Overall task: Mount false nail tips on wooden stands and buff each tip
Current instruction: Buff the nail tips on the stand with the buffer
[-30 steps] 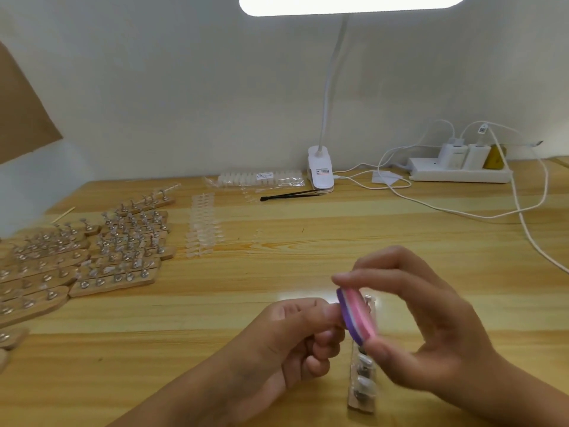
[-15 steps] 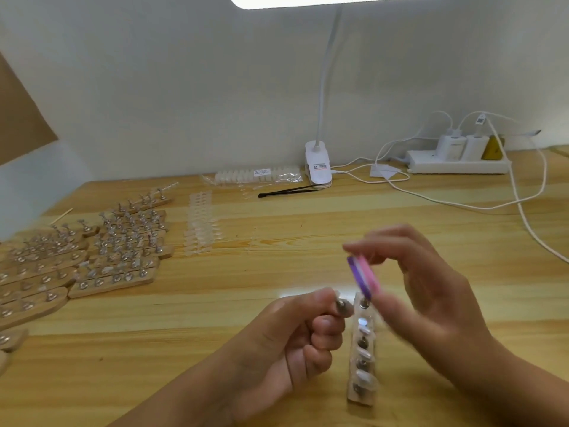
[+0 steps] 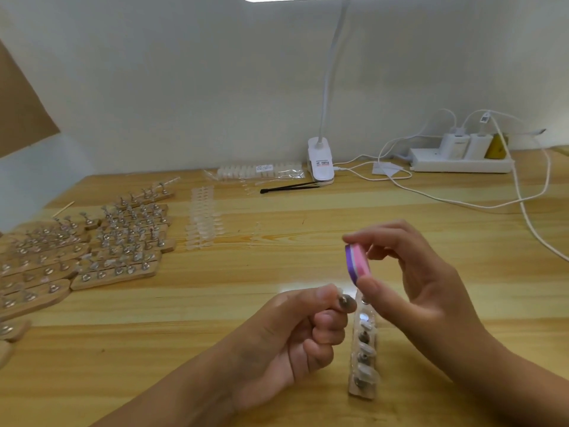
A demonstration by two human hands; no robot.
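Observation:
My right hand (image 3: pixel 421 291) pinches a small pink and purple buffer block (image 3: pixel 357 262) between thumb and fingers, just above the near end of a wooden stand (image 3: pixel 363 359). That stand lies on the table in front of me and carries a row of metal holders with clear nail tips. My left hand (image 3: pixel 295 337) is curled and pinches one small metal holder with a nail tip (image 3: pixel 345 303) between thumb and forefinger, a little below and left of the buffer.
Several more wooden stands with holders (image 3: pixel 101 241) fill the table's left side. Rows of loose clear nail tips (image 3: pixel 201 221) lie beside them. At the back are a bag of tips (image 3: pixel 261 173), black tweezers (image 3: pixel 291 188), a clip lamp (image 3: pixel 320 161), a power strip (image 3: pixel 458 163) and white cables (image 3: pixel 520 198).
My right hand has lifted the buffer away from the tip in my left hand. A second ago the buffer lay against that tip.

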